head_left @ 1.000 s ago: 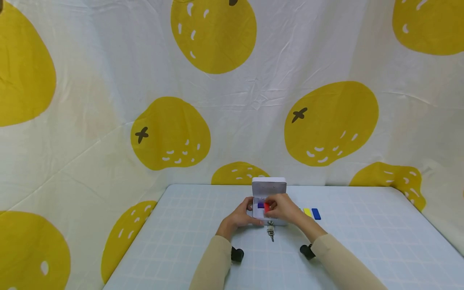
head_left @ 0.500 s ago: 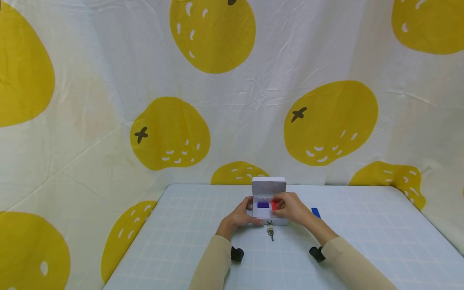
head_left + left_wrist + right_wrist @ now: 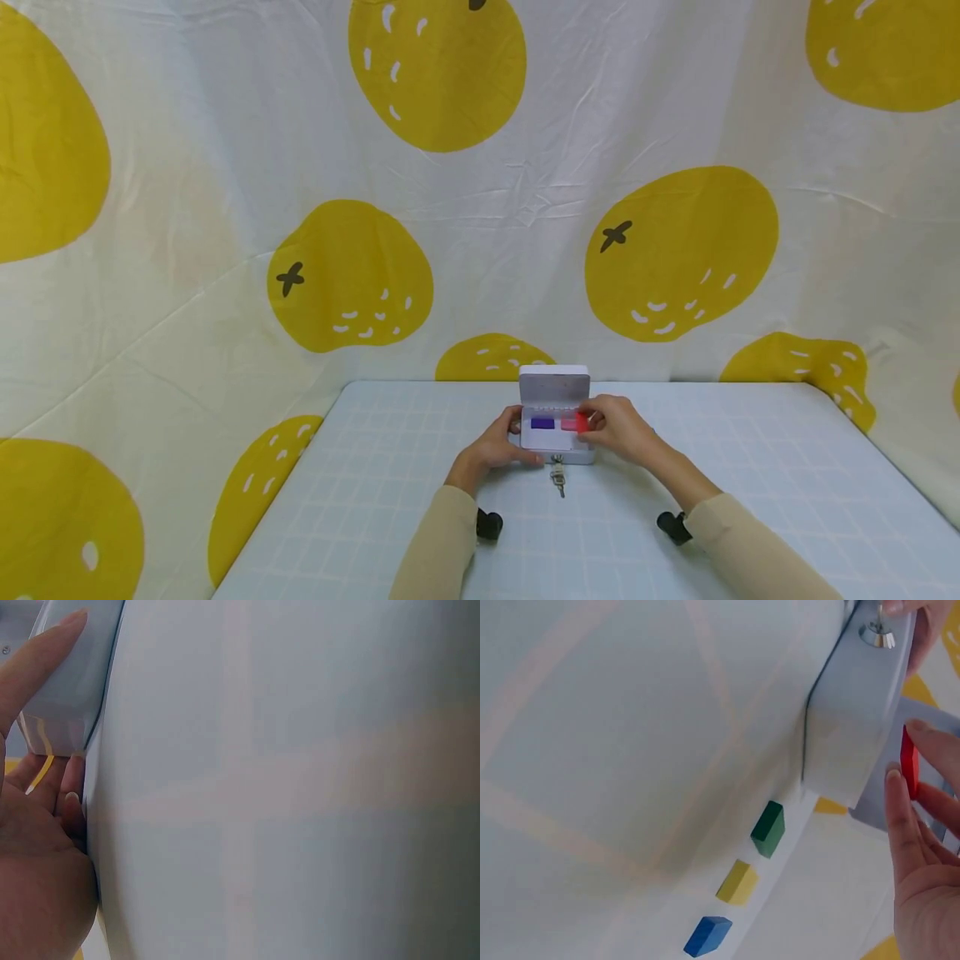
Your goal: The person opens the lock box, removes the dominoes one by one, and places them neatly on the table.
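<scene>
– Yellow-patterned cloth (image 3: pixel 510 183) is hanging behind the pale table (image 3: pixel 360 517). Left hand (image 3: pixel 493 443)?
– Gripping the open box (image 3: pixel 577 457) by its left side, presumably steadying it.
– Right hand (image 3: pixel 617 428)?
– Pinching the red block (image 3: pixel 909 762) over the box's right side, seemingly avoiding the purple block (image 3: pixel 542 423) inside.

The box (image 3: pixel 75 694) is cut off — left wrist view.

box (image 3: pixel 576 458) on tbl (image 3: pixel 322 500) w/ cloth (image 3: pixel 517 208) behind, keys (image 3: pixel 558 478) in front, L hand (image 3: pixel 493 446) on left, red-free-hand side has block (image 3: pixel 909 761) in R hand (image 3: pixel 618 429), 3 other blocks (image 3: pixel 737 882) R of box
</scene>
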The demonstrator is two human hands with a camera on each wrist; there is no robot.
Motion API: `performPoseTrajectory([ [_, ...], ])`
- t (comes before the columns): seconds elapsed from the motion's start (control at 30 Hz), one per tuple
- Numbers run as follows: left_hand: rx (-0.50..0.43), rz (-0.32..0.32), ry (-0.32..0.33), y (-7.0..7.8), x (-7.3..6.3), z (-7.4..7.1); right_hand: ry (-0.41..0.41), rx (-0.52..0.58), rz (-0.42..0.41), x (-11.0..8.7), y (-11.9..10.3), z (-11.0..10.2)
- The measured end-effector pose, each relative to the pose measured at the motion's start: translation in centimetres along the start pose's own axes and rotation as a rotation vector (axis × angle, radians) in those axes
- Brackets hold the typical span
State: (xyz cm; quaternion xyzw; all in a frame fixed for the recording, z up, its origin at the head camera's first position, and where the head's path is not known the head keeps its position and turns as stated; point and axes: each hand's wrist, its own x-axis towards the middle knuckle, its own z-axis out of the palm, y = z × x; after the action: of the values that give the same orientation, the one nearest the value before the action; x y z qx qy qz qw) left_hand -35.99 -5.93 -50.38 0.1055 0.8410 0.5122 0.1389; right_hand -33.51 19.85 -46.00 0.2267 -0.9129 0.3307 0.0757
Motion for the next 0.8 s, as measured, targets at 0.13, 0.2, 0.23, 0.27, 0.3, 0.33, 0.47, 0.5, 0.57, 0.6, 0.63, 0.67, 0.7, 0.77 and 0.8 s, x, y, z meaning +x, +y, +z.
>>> performPoseTrajectory([
  [0.13,0.002,0.004,0.002,0.0,0.0,0.0,-0.004,-0.014,0.015,-0.3,0.6,-0.4],
  [0.2,0.0,0.003,0.002,-0.1,0.1,0.0,-0.008,-0.015,0.02,-0.5,0.8,-0.6],
  [0.23,0.001,0.003,0.002,-0.1,0.1,0.1,-0.012,-0.016,0.023,-0.6,1.0,-0.7],
  [0.27,-0.001,0.003,0.001,-0.1,0.1,0.1,-0.014,-0.017,0.033,-0.7,1.0,-0.7],
  [0.3,0.001,0.004,0.001,-0.1,0.1,0.1,-0.017,-0.016,0.039,-0.8,1.1,-0.8],
  [0.33,0.002,0.001,0.001,-0.1,0.1,0.1,-0.018,-0.016,0.046,-0.9,1.1,-0.9],
  [0.47,0.004,0.002,0.005,-0.1,0.1,0.2,-0.017,-0.021,0.058,-1.4,1.3,-1.4],
  [0.5,0.004,0.001,0.006,-0.1,0.1,0.2,-0.014,-0.022,0.054,-1.5,1.4,-1.5],
  [0.57,0.006,0.002,0.006,-0.1,0.1,0.2,-0.01,-0.025,0.048,-1.7,1.6,-1.7],
  [0.6,0.006,0.002,0.006,-0.1,0.1,0.2,-0.008,-0.028,0.049,-1.9,1.8,-1.8],
  [0.63,0.006,0.002,0.006,-0.1,0.2,0.2,-0.005,-0.032,0.047,-2.0,1.9,-2.0],
  [0.67,0.009,0.002,0.006,-0.1,0.2,0.2,-0.002,-0.036,0.047,-2.1,2.0,-2.1],
  [0.7,0.008,0.001,0.007,-0.1,0.2,0.2,0.002,-0.038,0.045,-2.2,2.2,-2.2],
  [0.77,0.013,0.004,0.007,-0.1,0.2,0.1,0.006,-0.043,0.046,-2.5,2.4,-2.5],
  [0.8,0.011,0.0,0.008,-0.1,0.2,0.1,0.008,-0.044,0.047,-2.6,2.6,-2.6],
])
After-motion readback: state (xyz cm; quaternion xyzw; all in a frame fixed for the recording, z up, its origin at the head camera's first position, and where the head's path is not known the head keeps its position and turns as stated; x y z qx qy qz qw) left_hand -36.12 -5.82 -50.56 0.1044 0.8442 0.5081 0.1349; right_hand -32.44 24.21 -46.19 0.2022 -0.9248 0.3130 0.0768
